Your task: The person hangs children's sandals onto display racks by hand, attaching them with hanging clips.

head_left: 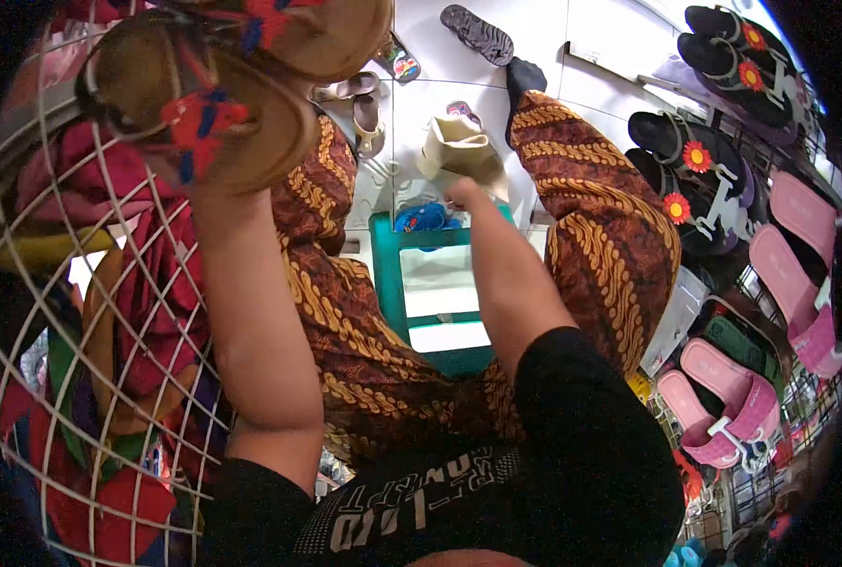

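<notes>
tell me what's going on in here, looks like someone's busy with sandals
A person in a black shirt is handling footwear. Their left arm reaches up to two brown sandals, seemingly holding them, though the hand is hidden behind. The right hand is by a cream item; whether it touches is unclear. A green stool stands between the legs. Pink sandals hang at the right, and a dark sandal lies on the floor.

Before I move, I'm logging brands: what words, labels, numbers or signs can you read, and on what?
Black T-shirt: white lettering, skewed; no word reads with certainty.
Pink slide sandal: faint insole mark, too small to read.
No other text is legible.
</notes>
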A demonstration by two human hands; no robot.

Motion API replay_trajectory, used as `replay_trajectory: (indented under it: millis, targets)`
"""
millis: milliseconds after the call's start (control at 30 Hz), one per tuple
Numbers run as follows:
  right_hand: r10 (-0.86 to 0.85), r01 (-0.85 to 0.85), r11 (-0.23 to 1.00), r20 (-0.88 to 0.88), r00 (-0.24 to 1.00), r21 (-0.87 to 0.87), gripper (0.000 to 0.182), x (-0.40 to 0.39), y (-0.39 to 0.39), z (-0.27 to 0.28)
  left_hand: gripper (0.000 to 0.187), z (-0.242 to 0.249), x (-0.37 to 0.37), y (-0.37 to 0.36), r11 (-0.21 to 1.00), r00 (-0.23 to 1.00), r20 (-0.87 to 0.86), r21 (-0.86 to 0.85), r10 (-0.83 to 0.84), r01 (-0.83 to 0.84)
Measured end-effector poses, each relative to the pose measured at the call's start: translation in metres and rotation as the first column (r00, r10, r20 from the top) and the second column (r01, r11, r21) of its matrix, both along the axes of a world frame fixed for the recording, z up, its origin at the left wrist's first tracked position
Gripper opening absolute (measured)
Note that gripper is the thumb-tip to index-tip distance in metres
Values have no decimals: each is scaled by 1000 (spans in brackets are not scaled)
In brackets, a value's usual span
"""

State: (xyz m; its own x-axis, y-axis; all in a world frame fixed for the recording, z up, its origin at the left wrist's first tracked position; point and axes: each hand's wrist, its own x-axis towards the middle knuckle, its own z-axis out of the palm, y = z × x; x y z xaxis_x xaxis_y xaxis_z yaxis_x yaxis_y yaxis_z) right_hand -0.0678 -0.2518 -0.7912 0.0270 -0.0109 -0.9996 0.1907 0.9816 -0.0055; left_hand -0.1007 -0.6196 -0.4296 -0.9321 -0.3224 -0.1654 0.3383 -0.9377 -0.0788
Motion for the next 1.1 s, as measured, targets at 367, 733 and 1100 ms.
replay_trajectory:
  millis: [367,733,1100]
  targets:
    - [-173,348,897,-506,845,274,85,63,41,-37,56,-9,21,9,997,971,240,-81,9,11]
    - [-836,859,509,206,509,-61,35,5,-13,-8,56,-6,15,12,985,951,307,-168,26,28]
    - [-122,116,922,8,993,-370,36,-145,-77,122,57,16,-24,13,926,933,316,-376,171,-43]
